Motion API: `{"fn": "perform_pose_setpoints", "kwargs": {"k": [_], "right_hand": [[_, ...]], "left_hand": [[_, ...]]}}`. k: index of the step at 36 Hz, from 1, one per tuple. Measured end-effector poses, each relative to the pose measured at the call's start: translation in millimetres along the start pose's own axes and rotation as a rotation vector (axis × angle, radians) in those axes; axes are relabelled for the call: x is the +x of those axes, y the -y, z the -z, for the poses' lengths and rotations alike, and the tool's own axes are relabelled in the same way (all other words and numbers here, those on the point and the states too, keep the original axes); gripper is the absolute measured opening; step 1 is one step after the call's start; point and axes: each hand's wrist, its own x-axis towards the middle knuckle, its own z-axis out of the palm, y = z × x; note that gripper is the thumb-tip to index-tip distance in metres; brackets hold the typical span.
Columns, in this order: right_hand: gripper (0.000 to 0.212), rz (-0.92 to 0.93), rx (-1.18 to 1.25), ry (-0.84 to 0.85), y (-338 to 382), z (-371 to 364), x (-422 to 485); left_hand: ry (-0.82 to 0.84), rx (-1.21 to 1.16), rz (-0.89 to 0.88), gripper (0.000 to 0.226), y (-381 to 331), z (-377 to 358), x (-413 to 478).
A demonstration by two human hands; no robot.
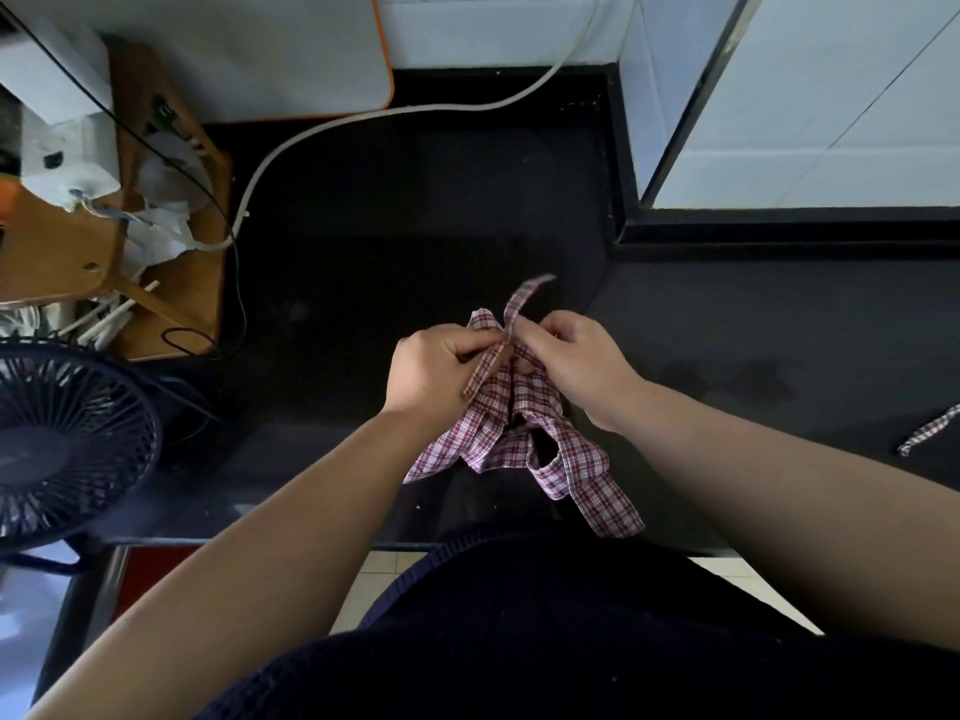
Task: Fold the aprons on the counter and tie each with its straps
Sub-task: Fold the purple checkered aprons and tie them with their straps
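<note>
Bunched red-and-white checked apron (498, 428) on black counter (389, 226), near its front edge; left hand (436, 366) pinching first strap (485, 368) over the bundle's top, end slanting down beside the hand; right hand (576, 366) pinching second strap (524, 296), end sticking up and away; hands nearly touching; checked strip (930, 432) at far right; dark fan (67, 439) at left; white cable (322, 132) behind.

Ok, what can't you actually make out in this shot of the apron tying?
Head view, the only one:
Knot state on the red-and-white checked cloth apron: fingers of the left grip and right grip cover where the straps cross.
Checked cloth strip at right: cut off by the frame edge.
Dark round fan: cut off at left.
</note>
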Motion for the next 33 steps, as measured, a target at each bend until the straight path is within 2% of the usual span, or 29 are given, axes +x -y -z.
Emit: {"fn": "perform_pose_setpoints", "kwargs": {"k": [4,6,9,11,14,16,19,21,24,26,29,32,33], "right_hand": [[0.015,0.020,0.034,0.112,2,4,-2],[0.015,0.053,0.015,0.101,2,3,-3],[0.022,0.184,-0.128,0.011,-2,1,-3],[0.024,0.288,-0.217,0.023,-4,2,-3],[0.009,0.301,-0.309,0.096,-7,2,-1],[0.025,0.299,-0.396,0.095,-8,4,-1],[0.031,0.343,-0.472,0.112,-4,5,-4],[0.029,0.320,-0.490,0.166,-2,5,-5],[0.013,0.320,-0.563,0.194,-1,5,-2],[0.020,0.280,-0.580,0.214,3,5,0],[0.028,0.097,-0.405,0.313,14,8,2],[0.009,-0.026,-0.254,0.367,19,9,6],[0.018,-0.053,-0.215,0.366,19,8,6]], "left_hand": [[-0.050,0.113,-0.072,0.019,0,0,2],[-0.022,0.142,-0.094,0.017,0,1,3],[0.010,0.175,-0.111,0.016,-1,2,4],[0.024,0.156,-0.096,0.016,0,5,5],[0.073,0.113,-0.096,0.018,1,8,6],[0.109,0.094,-0.108,0.019,0,7,6],[0.130,0.083,-0.106,0.018,-1,5,5],[0.117,0.037,-0.073,0.017,0,5,5],[0.103,-0.133,0.070,0.012,0,5,3],[0.090,-0.217,0.146,0.009,0,3,3],[0.070,-0.322,0.241,0.007,2,4,4],[0.061,-0.355,0.278,0.007,3,7,6],[0.055,-0.354,0.279,0.007,3,7,6]]}}
